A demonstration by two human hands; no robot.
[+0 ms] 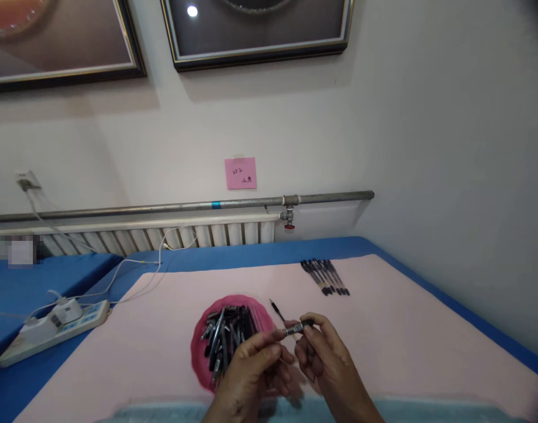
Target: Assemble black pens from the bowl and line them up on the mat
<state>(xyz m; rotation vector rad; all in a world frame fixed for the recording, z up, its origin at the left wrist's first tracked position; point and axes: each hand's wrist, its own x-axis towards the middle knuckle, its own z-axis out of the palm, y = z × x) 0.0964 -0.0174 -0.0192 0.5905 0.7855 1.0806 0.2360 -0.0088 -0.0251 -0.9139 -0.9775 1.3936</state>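
My left hand (251, 367) and my right hand (324, 358) meet over the pink mat (405, 341), fingers pinched on a small black pen part with a silver band (298, 327). A thin pen refill (276, 309) sticks up and left from between the fingers. Just left of my hands, a round red dish (198, 352) holds a heap of several black and silver pen parts (227, 338). Farther back on the mat, several assembled black pens (325, 277) lie side by side in a row.
A white power strip (53, 329) with plugged-in chargers and white cables lies on the blue cover (40, 282) at left. A radiator (185, 236) and a metal pipe (181, 206) run along the wall, with a pink note (240, 173) above.
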